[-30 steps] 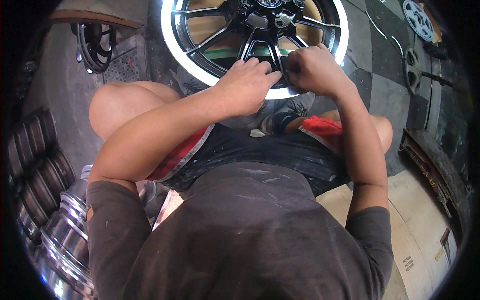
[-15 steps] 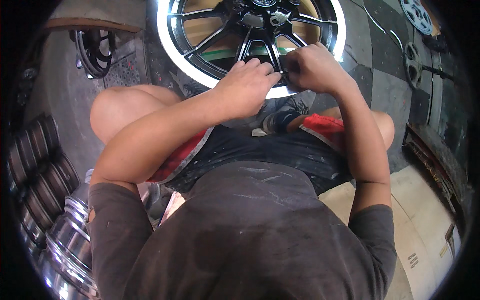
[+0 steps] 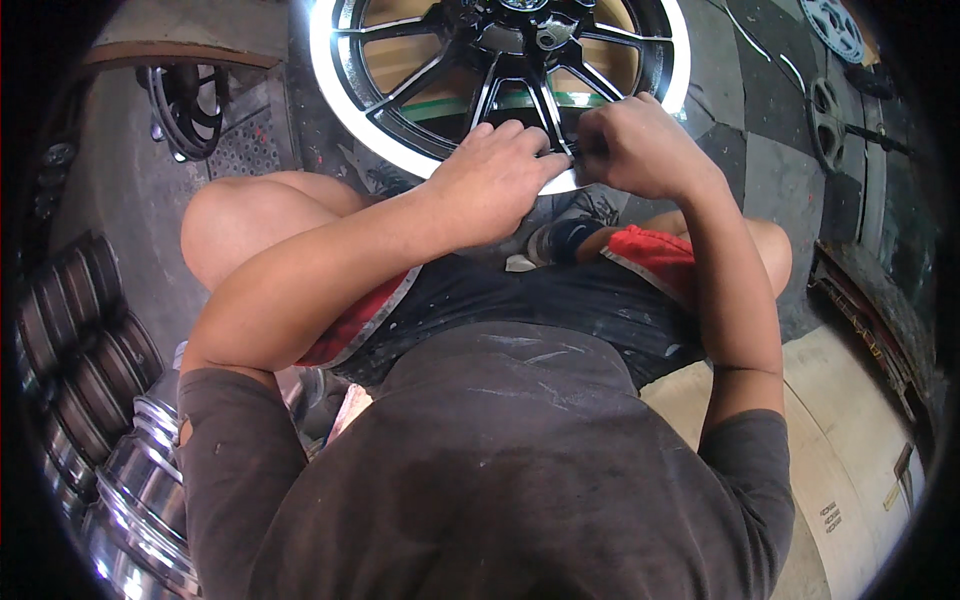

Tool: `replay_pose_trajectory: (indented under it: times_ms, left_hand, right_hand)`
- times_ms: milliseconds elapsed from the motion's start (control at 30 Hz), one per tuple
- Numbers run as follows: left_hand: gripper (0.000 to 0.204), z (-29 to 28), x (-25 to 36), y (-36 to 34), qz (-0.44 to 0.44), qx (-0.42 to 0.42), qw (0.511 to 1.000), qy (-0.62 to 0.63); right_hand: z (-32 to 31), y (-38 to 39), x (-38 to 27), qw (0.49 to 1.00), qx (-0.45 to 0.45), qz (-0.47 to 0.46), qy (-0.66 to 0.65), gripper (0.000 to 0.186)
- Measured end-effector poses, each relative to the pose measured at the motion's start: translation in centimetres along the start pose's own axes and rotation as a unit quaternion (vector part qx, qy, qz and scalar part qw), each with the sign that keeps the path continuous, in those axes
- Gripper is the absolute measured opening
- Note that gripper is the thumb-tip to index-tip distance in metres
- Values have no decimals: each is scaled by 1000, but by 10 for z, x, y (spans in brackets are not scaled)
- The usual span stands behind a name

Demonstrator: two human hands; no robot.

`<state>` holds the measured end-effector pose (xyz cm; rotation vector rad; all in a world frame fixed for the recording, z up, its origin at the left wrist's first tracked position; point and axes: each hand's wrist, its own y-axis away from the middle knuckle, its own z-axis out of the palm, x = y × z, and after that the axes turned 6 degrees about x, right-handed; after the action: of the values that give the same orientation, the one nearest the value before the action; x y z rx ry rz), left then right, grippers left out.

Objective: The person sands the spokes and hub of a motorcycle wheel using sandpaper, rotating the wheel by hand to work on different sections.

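The wheel (image 3: 505, 38), with dark spokes and a bright polished lip, lay directly in front of the person, and both hands were at its near edge. The left hand (image 3: 495, 180) rested over the near lip of the wheel, its back upward and its fingers half bent toward the spokes; whether they gripped anything could not be told. The right hand (image 3: 642, 148) was at the same edge of the wheel, just to the right of the left hand, the two close together. Its fingers were curled tightly inward, fist-like, with the tips hidden, so it could not be told whether they pinched something. Most of the wheel, including its hub, extended beyond the hands, away from the person.

A tan surface (image 3: 400, 65) and a green band (image 3: 440, 108) showed through the wheel's openings. A shoe (image 3: 541, 245) was on the near side of the wheel, below the hands. Well to the left of the wheel was a dark round rim (image 3: 211, 140); well to its right, a pale silvery disc (image 3: 833, 30).
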<state>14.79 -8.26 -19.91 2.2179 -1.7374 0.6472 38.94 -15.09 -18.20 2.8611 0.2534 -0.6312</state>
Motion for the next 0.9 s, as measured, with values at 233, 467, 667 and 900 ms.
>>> replay_pose_trajectory:
  times_ms: [233, 467, 667, 900]
  left_hand:
    - [61, -4, 0, -1, -19, -48, 999, -3]
    - [87, -25, -1, -11, -94, -44, 995, 0]
    - [80, -50, -14, -24, -107, -26, 993, -51]
    - [61, -37, -29, -31, -51, 51, 985, -156]
  right_hand:
    - [-9, -1, -6, 998, -47, 36, -15, 15]
    - [-32, 11, 35, 955, 129, 165, -210, 24]
    - [-45, 14, 84, 930, 280, 191, -143, 33]
    - [-58, 5, 57, 896, 329, 250, -163, 28]
